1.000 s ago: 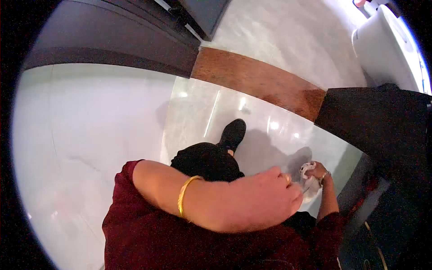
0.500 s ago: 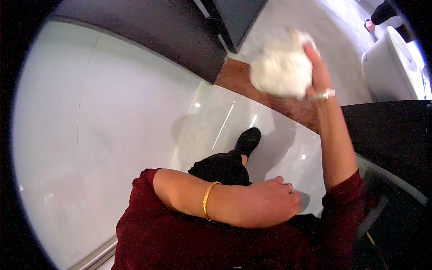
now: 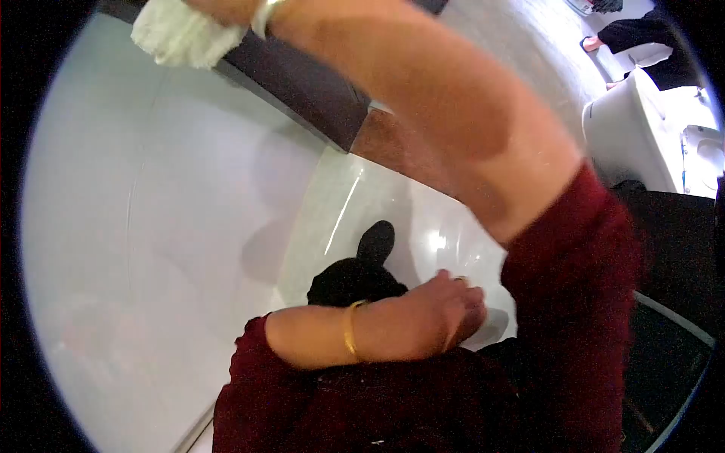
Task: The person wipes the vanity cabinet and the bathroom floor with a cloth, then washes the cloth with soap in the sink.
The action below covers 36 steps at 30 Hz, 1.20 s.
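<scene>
My right hand [image 3: 226, 7] is at the top left, cut off by the frame edge, and closed on a crumpled white cloth [image 3: 181, 34]. The cloth is against or just in front of the upper part of a glossy white wall panel [image 3: 151, 196], beside its dark upper border; whether it touches cannot be told. Bent across my front, my left hand [image 3: 453, 309] has its fingers curled in. What those fingers hold, if anything, is hidden. A grey patch shows just beyond them, too unclear to name.
Dark door frame [image 3: 294, 83] borders the wall. A brown threshold strip [image 3: 400, 151] crosses the shiny tiled floor [image 3: 423, 211]. A white toilet [image 3: 627, 136] stands at the upper right, near another person's legs [image 3: 642, 38]. My dark shoe [image 3: 376, 241] is below the threshold.
My right hand has swung from the upper right to the top left, carrying the white cloth across the doorway to the wall. My left hand has shifted slightly left and up, still curled.
</scene>
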Motion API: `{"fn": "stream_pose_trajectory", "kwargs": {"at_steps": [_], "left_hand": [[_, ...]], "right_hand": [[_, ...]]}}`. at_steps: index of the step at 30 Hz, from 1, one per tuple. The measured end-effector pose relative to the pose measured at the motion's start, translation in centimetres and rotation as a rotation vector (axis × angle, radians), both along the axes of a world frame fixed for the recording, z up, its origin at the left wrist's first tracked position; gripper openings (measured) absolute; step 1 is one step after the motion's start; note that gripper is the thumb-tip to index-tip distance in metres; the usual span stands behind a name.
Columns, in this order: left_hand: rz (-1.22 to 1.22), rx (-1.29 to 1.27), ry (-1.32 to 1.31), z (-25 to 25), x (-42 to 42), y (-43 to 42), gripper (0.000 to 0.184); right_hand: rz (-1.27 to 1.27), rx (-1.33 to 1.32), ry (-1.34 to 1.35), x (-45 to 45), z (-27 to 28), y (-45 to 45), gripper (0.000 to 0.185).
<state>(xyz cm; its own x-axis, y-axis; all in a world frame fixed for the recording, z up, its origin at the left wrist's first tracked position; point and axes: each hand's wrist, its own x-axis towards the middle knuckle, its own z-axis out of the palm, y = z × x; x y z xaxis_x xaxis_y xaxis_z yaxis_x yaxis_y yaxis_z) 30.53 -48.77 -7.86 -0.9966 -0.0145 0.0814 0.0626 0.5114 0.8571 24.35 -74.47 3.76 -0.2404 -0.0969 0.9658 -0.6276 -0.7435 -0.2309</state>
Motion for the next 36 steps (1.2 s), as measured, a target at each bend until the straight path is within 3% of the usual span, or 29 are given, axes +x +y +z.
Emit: {"fn": "stream_pose_trajectory", "kwargs": {"at_steps": [2, 4, 6, 7, 9, 10, 13, 16, 17, 19, 24, 27, 31, 35, 36], "left_hand": [[-0.182, -0.374, -0.330, 2.9, 1.1, -2.4, 0.022], [-0.118, -0.363, -0.249, 4.1, 3.0, -3.9, 0.031], [-0.052, -0.318, -0.249, 3.5, 4.5, -4.4, 0.036], [-0.074, -0.282, -0.314, 3.2, 4.7, -5.1, 0.039], [-0.076, -0.227, -0.432, 2.8, 4.9, -6.3, 0.042], [-0.053, -0.202, -0.493, 2.9, 5.0, -6.8, 0.043], [0.015, -0.186, -0.521, 1.7, 5.5, -8.3, 0.053], [0.031, -0.171, -0.556, 0.4, 5.0, -8.7, 0.054], [0.020, -0.158, -0.576, 1.3, 4.9, -9.5, 0.055], [0.013, -0.136, -0.602, 0.6, 4.6, -9.4, 0.056], [-0.007, -0.120, -0.642, -0.9, 4.1, -9.1, 0.057], [-0.021, -0.162, -0.591, -1.0, 3.9, -9.0, 0.054], [-0.016, -0.186, -0.540, -0.5, 3.3, -9.0, 0.050], [-0.014, -0.140, -0.497, -0.6, 3.4, -9.2, 0.047], [-0.016, -0.137, -0.503, -0.6, 3.5, -9.4, 0.046]], "right_hand": [[0.043, -0.027, -0.075, 0.7, -4.7, -1.2, 0.066], [0.144, 0.030, -0.162, 0.7, -9.7, -1.1, 0.067], [0.039, 0.077, -0.239, 0.8, -15.5, -0.5, 0.060], [0.117, 0.348, -0.284, 0.7, -18.1, 0.7, 0.066], [0.198, 0.508, -0.323, 0.5, -23.4, 0.9, 0.078], [0.096, 0.426, -0.413, 1.2, -25.7, 1.0, 0.065], [0.055, 0.674, -0.387, 1.2, -32.5, 1.6, 0.062], [0.177, 0.735, -0.653, 1.5, -39.2, 2.0, 0.059], [0.089, 0.846, -0.566, 1.5, -41.3, 2.0, 0.061], [0.136, 0.926, -0.774, 1.7, -45.6, 2.1, 0.060], [-0.034, 1.181, -0.533, 0.3, -54.7, 3.0, 0.061], [0.017, 1.581, -0.206, -3.1, -53.7, 3.8, 0.060], [-0.037, 2.050, 0.504, -6.9, -49.5, 6.4, 0.054], [-0.187, 1.684, -0.034, -9.6, -48.2, 6.4, 0.058], [-0.191, 1.568, 0.018, -9.3, -48.8, 5.6, 0.061]]}}
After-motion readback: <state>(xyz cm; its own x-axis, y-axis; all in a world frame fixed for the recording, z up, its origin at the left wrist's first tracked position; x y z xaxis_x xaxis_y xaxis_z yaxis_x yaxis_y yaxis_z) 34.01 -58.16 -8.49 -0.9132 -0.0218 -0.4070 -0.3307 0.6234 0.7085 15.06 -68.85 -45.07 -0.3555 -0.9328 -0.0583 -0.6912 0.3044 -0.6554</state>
